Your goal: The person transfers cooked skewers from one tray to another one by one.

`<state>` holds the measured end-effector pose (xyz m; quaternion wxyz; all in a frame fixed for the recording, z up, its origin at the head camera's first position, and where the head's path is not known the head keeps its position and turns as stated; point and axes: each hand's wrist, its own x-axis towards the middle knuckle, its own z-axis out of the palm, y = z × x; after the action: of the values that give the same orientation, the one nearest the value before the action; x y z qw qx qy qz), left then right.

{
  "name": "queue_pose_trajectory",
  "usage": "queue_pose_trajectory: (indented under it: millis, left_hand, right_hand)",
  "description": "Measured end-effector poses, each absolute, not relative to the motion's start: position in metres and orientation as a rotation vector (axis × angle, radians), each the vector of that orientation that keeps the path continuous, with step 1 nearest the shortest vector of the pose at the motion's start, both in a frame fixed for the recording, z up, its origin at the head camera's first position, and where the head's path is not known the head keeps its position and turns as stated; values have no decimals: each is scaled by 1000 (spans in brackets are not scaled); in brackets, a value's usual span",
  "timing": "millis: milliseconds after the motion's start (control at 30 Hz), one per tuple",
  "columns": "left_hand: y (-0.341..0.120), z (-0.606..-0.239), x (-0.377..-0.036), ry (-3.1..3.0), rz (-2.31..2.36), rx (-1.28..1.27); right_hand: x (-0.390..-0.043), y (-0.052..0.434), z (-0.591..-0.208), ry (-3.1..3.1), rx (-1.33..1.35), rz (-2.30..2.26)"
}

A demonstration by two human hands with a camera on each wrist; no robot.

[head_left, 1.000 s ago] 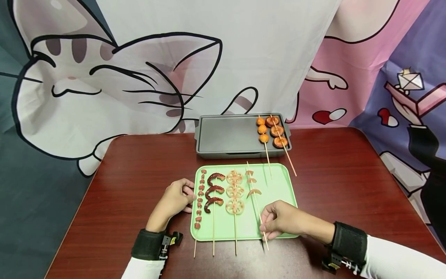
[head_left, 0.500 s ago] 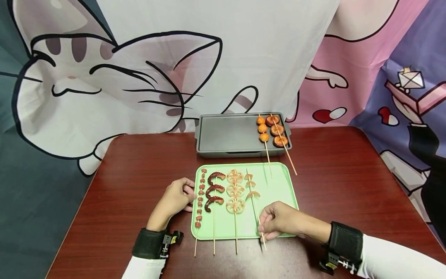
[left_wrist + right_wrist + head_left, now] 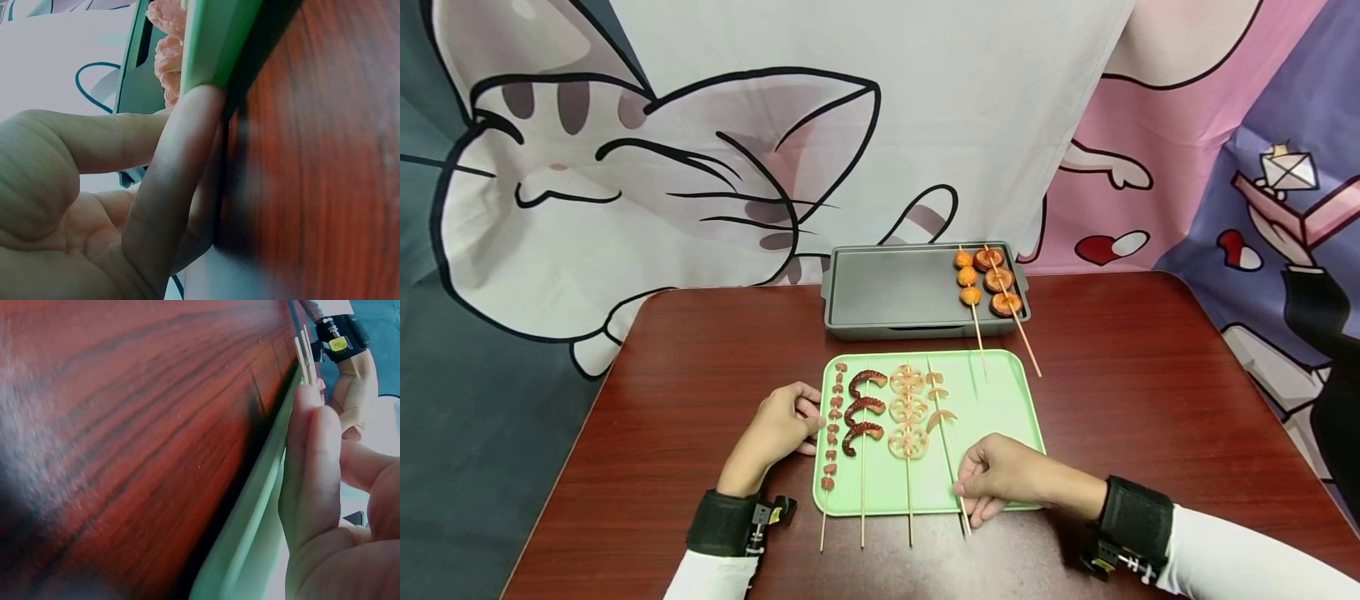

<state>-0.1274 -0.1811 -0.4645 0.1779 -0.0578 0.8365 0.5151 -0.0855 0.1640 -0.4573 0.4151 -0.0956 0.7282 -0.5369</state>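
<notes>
My right hand (image 3: 996,479) pinches the lower stick of a skewer (image 3: 946,442) that carries thin pale brown curved slices, low over the right part of a green tray (image 3: 1000,400). In the right wrist view, the fingers (image 3: 322,469) are beside the tray's rim. At the tray's left edge, my left hand (image 3: 786,425) holds the rim between thumb and fingers; the left wrist view shows a fingertip (image 3: 200,100) against it. Left to right on the tray lie a skewer of small red meat pieces (image 3: 831,442), a tentacle skewer (image 3: 865,408) and a lotus root skewer (image 3: 907,412).
Behind the tray stands a grey grill plate (image 3: 895,287). On its right side lie a skewer of orange balls (image 3: 967,277) and a skewer of round mushroom-like slices (image 3: 998,281), sticks reaching over the front edge. A printed curtain (image 3: 962,100) hangs behind the brown table (image 3: 715,333).
My right hand has shifted slightly left, and the skewer in it has come closer to the lotus root skewer. The left hand stays at the tray's edge.
</notes>
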Motion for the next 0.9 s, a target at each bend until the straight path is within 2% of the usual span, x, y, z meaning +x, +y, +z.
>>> queue_pose_trajectory:
  millis: [567,900]
  left_hand:
    - [-181,-464,-127,2366,1456,-166]
    - [-180,-464,-127,2375,1453,-167]
  right_hand:
    - [-94,165,-450,1954,-309,-1233]
    - [-99,177,-432,2334,-664,-1101]
